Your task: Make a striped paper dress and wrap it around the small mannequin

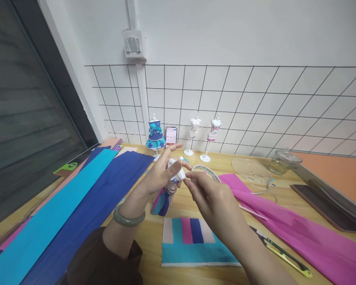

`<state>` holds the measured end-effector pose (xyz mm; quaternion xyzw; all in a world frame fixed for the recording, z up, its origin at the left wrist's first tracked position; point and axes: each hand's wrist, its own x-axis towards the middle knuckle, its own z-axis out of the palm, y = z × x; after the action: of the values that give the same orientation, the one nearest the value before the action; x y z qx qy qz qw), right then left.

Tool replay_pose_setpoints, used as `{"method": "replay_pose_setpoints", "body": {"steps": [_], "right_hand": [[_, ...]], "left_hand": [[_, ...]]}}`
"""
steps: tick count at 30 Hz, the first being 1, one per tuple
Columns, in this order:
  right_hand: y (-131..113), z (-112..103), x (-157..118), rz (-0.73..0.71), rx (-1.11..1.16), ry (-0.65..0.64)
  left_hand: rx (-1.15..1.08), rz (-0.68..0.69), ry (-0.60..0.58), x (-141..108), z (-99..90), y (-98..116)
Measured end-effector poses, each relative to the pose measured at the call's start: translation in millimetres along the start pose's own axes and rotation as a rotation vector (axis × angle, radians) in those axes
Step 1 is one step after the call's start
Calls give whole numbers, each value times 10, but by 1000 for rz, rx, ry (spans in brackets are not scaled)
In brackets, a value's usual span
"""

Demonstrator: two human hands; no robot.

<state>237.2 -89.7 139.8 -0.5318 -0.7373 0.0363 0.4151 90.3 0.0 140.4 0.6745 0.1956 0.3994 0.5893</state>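
My left hand (167,172) grips a small white dress form (180,174), which tilts in the middle of the view. Thumb and fingers close around its torso, and the index finger sticks out. A striped skirt (162,202) in pink, teal and dark blue hangs from the form's lower part. My right hand (209,192) pinches at the form's upper body from the right; what lies between its fingertips is too small to make out. Below the hands lies a striped piece of crepe paper (192,231) with a broad teal band along its front.
Blue crepe strips (101,194) cover the left, a magenta sheet (269,213) the right. A cutter knife (284,255) lies at the front right. Behind stand a dressed form (156,136), a phone (171,136), two white forms (192,132), a tape roll (206,169) and a glass jar (281,162).
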Motion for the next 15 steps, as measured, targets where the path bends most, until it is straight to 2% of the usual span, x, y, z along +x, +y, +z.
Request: {"method": "replay_pose_setpoints", "body": {"steps": [6, 9, 11, 13, 15], "right_hand": [[-14, 26, -8, 47, -60, -3], [-12, 35, -11, 65, -63, 4], [-4, 38, -6, 88, -60, 7], [17, 38, 11, 128, -51, 20], [52, 37, 39, 185, -46, 30]], "left_hand": [[-21, 116, 101, 59, -10, -119], [12, 219, 221, 95, -8, -222], [117, 309, 353, 110, -20, -285], [328, 391, 458, 110, -39, -318], [569, 454, 471, 96, -51, -310]]}}
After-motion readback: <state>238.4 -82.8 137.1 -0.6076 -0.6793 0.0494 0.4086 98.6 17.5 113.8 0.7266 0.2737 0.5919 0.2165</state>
